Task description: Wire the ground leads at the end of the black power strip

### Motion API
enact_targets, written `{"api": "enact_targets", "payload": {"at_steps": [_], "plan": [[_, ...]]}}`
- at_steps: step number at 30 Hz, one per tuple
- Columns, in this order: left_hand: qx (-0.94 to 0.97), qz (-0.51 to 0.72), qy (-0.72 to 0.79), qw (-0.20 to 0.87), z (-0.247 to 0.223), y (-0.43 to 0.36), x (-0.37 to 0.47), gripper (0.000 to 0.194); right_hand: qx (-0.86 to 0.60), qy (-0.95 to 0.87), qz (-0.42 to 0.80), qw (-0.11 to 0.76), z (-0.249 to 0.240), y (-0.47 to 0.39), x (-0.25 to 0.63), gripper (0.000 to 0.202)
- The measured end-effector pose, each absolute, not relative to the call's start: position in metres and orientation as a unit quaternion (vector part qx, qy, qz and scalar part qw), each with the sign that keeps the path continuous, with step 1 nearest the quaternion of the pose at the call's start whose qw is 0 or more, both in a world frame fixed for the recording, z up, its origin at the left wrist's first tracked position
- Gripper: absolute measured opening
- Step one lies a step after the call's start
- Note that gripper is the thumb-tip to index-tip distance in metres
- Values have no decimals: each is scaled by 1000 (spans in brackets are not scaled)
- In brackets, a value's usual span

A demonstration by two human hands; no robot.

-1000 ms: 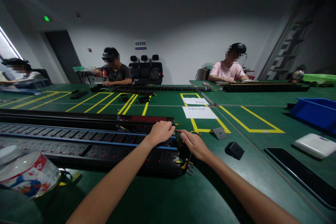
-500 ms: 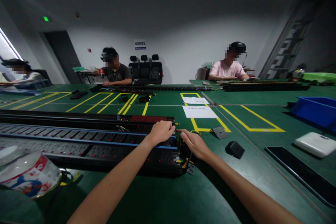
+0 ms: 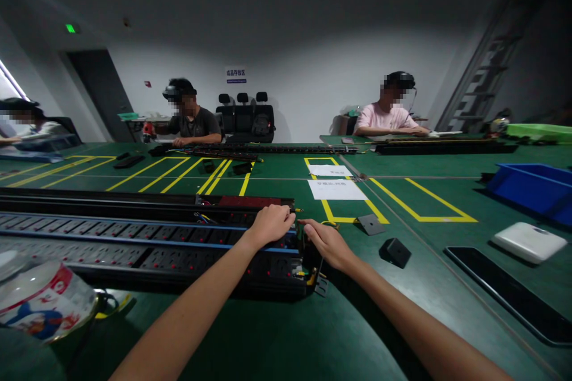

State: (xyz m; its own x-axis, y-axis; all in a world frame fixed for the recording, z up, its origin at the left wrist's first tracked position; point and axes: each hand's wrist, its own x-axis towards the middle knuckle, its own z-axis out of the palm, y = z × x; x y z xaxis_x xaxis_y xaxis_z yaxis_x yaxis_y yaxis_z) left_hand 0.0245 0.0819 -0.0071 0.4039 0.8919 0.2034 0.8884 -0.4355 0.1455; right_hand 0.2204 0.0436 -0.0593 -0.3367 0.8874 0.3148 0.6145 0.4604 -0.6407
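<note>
Long black strips with rows of sockets and small red dots (image 3: 179,261) lie side by side across the left of the table. My left hand (image 3: 271,226) rests over their right end, fingers bent together around the edge; what they grip is hidden. Just right of it, my right hand (image 3: 328,244) is at the open end of the strips, its fingers closed on something too small to make out. Wires and a black end plate (image 3: 320,286) show below my right hand.
A black bracket (image 3: 370,224), a black block (image 3: 395,252), a phone (image 3: 504,292), a white case (image 3: 529,242) and a blue bin (image 3: 534,190) lie rightward. A plastic jar (image 3: 49,303) stands front left. Three people sit across the table.
The whole view has shifted slightly. Both my hands keep about the same place at the strips' end. Across the table, one person's red tool has moved left, away from the face.
</note>
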Motion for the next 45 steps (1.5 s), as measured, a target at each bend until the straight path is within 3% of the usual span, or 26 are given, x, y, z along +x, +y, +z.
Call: {"api": "enact_targets", "payload": {"at_steps": [45], "plan": [[837,117,535,-6,-9,83,25,34,-474,-792,201,327,-59,44,220,51]]}}
